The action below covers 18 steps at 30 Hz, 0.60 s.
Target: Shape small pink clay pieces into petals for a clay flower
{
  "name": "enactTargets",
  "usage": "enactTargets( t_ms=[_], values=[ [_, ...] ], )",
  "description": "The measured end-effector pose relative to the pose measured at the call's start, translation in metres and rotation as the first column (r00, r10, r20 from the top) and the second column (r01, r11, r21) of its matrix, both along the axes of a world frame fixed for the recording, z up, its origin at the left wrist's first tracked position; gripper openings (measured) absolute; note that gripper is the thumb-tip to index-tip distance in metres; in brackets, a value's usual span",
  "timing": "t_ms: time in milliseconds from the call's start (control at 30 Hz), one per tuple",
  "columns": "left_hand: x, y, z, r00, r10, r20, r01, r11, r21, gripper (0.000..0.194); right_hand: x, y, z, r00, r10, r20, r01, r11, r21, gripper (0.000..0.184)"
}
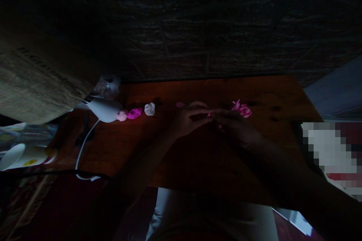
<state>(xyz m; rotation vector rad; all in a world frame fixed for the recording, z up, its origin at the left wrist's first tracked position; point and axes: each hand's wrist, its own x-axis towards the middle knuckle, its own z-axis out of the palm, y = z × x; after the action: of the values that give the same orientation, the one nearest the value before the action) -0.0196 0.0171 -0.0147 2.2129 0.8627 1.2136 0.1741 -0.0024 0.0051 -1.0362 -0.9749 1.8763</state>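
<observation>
My left hand [189, 119] and my right hand [236, 124] meet above the wooden table, fingertips pinched together. Between them shows a small pink piece [209, 114], mostly covered by the fingers and too dark to make out its kind. Just behind my left hand lies a flat pink disc [180, 104]. Beyond my right hand are pink flower-like shapes [244, 110]. Left of my left hand sit a white crumpled lump [149, 109], a magenta lump [135, 113] and a pale pink lump [122, 115] in a row.
A white cone-shaped object [105, 110] with a white cable [80, 150] stands at the table's left. Nearby are a clear plastic wrapping [107, 87], a tipped paper cup [25, 157] and a printed, paper-like covering [36, 71]. A dark brick-patterned wall [203, 26] rises behind the wooden table [271, 98].
</observation>
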Motion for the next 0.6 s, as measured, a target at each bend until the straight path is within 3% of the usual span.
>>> enactTargets(
  t_ms=[167,600],
  values=[
    [0.0025,-0.0006,0.0015,0.998,0.007,0.068,-0.006,1.0,-0.017,0.014,-0.0007,-0.0004,0.0008,1.0,-0.024,0.018,0.024,0.999,-0.029,0.029],
    [-0.0026,-0.0058,0.0077,0.982,0.188,-0.024,-0.19,0.972,-0.138,0.014,-0.0018,-0.0013,-0.0012,0.997,-0.018,0.076,0.02,0.999,-0.025,0.026]
  ],
)
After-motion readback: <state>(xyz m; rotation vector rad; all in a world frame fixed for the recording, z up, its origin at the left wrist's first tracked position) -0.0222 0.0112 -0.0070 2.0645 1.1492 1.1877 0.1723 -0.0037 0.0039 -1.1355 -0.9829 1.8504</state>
